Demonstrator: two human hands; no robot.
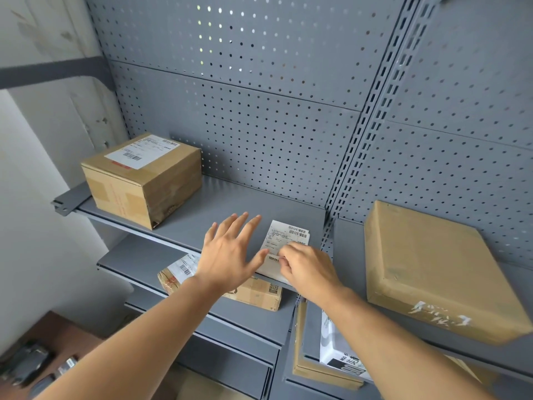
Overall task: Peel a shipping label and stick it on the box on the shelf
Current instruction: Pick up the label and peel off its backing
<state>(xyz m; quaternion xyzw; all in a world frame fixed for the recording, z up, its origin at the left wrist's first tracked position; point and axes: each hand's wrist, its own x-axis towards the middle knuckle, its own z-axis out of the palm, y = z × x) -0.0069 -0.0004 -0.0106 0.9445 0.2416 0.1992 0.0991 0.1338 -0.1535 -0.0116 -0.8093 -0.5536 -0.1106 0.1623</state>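
A white shipping label sheet (pixel 288 236) with barcodes lies on the grey metal shelf (pixel 219 209), near its right end. My right hand (pixel 305 267) rests on the sheet's near part, with its fingertips pinched at the sheet's lower left edge. My left hand (pixel 230 252) hovers flat, fingers spread, just left of the sheet, thumb touching its edge. A brown cardboard box (pixel 427 269) with a bare top sits on the neighbouring shelf to the right. A smaller box (pixel 144 180) on the left of the same shelf carries a label (pixel 141 151).
A grey pegboard back panel (pixel 259 111) rises behind the shelves, split by a slotted upright (pixel 354 168). One shelf lower lies a labelled box (pixel 253 293), partly behind my left forearm. Lower right holds an open carton with a white package (pixel 340 350). Objects on a brown surface sit bottom left.
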